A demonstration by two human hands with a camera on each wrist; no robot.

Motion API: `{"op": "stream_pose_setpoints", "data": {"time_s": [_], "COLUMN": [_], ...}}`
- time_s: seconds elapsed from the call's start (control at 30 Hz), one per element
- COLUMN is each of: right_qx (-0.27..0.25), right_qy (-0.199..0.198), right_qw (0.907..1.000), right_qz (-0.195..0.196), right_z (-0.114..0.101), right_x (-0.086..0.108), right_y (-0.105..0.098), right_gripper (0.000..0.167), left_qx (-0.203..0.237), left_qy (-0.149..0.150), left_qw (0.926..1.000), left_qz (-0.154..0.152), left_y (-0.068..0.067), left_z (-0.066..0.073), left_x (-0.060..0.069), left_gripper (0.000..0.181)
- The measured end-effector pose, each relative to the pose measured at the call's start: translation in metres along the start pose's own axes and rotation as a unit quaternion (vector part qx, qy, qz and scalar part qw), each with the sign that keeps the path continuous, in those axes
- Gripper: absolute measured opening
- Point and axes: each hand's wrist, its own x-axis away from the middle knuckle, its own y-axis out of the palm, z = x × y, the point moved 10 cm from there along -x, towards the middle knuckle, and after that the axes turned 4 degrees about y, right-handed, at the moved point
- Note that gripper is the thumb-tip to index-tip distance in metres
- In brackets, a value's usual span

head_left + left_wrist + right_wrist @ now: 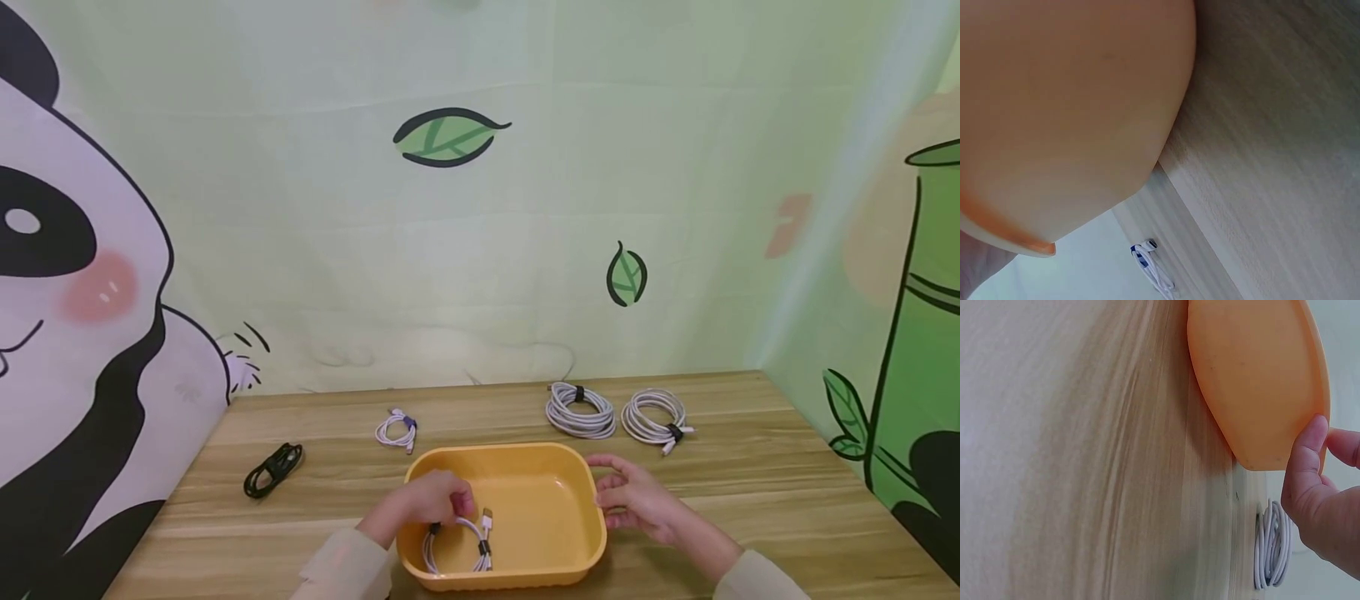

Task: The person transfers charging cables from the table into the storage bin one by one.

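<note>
An orange tray [540,517] stands at the table's front, a coiled white cable [429,554] with black ties inside its left end. Reaching over the tray's left rim, my left hand [438,497] pinches the top of that coil with bent fingers; the fingertips are partly hidden. In the left wrist view the tray's wall [1072,112] covers the fingers. My right hand [645,502] touches the outside of the tray's right rim, fingers spread near the back corner. The right wrist view shows this hand [1325,494] with a fingertip against the orange wall [1254,381].
Behind the tray lie a small white cable with a blue tie [396,431] and two larger coils, one grey-white [580,411] and one white [654,415]. A black cable [273,470] lies at the left. A printed cloth [337,250] hangs behind the table.
</note>
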Motion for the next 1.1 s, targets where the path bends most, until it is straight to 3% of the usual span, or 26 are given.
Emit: {"op": "stream_pose_setpoints", "data": {"time_s": [0.33,0.6,0.93,1.1], "right_qx": [-0.002,-0.002,-0.002,-0.001], "right_qy": [-0.002,-0.002,0.001,-0.001], "right_qw": [1.0,1.0,1.0,1.0], "right_qz": [-0.004,-0.005,-0.005,-0.008], "right_z": [-0.001,-0.002,0.0,0.001], "right_x": [-0.001,-0.001,-0.001,-0.001], "right_y": [0.001,0.001,0.0,0.0], "right_gripper": [0.065,0.066,0.066,0.066], "left_qx": [0.062,0.078,0.107,0.122], "left_qy": [0.004,0.033,0.071,0.072], "left_qw": [0.9981,0.9963,0.9901,0.9865], "left_qz": [-0.003,0.013,0.057,0.081], "left_y": [-0.002,-0.007,-0.019,-0.027], "left_z": [-0.005,-0.003,0.001,0.001], "left_x": [-0.003,-0.004,-0.004,-0.003], "left_gripper": [0.016,0.015,0.016,0.016]}}
